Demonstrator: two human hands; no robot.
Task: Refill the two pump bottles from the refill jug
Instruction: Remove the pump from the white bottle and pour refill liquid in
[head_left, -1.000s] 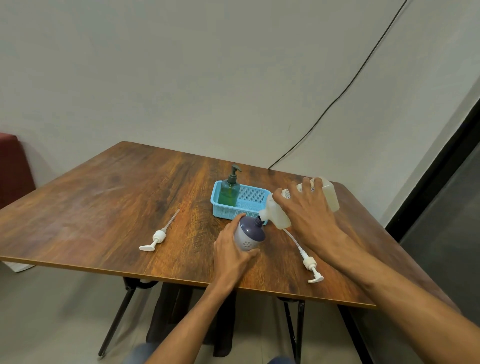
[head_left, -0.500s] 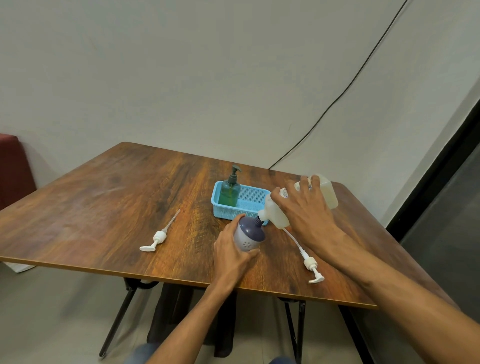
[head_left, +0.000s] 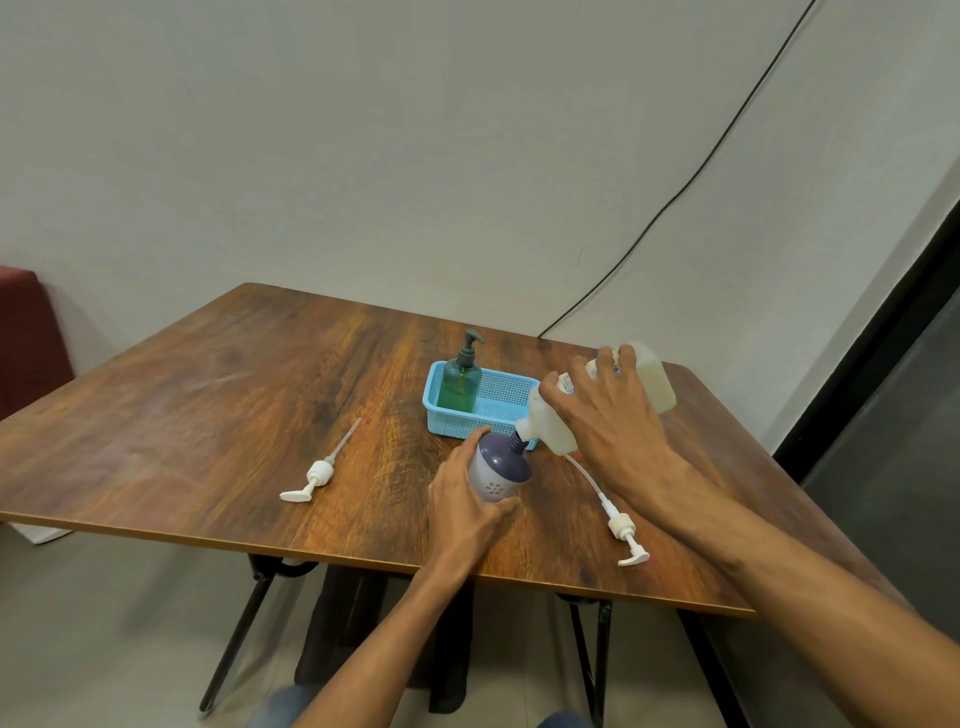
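Hidden or unclear:
- Right hand (head_left: 615, 426) covers the middle of the refill jug (head_left: 549, 431). Only the spout end and the far base corner show, and the label is unreadable.
- Left hand (head_left: 462, 506) wraps the lower body of the purple pump bottle (head_left: 503, 466), so its base is out of sight.
- Can't tell whether liquid is flowing where spout meets neck; the joint is too small.
- Fill level in the purple bottle can't be read.

Orientation:
- The jug's long axis runs from base at upper right to spout at lower left. It is tipped spout-down, with the spout at the bottle's open neck.
- The bottle sits right of table (head_left: 208, 415) centre, at the front corner of the blue basket (head_left: 448, 423). It is tilted, with the neck pointing up-right at the jug.

Hands: both are clamped, left around the bottle and right over the top of the jug. They are close together but not touching.

Rest:
- The green pump bottle (head_left: 460, 382) stands upright in the left end of the basket, pump on.
- One loose pump (head_left: 317, 475) lies left of centre, tube towards upper right.
- The second pump (head_left: 621, 527) lies near the front edge, its tube running up-left under the jug.
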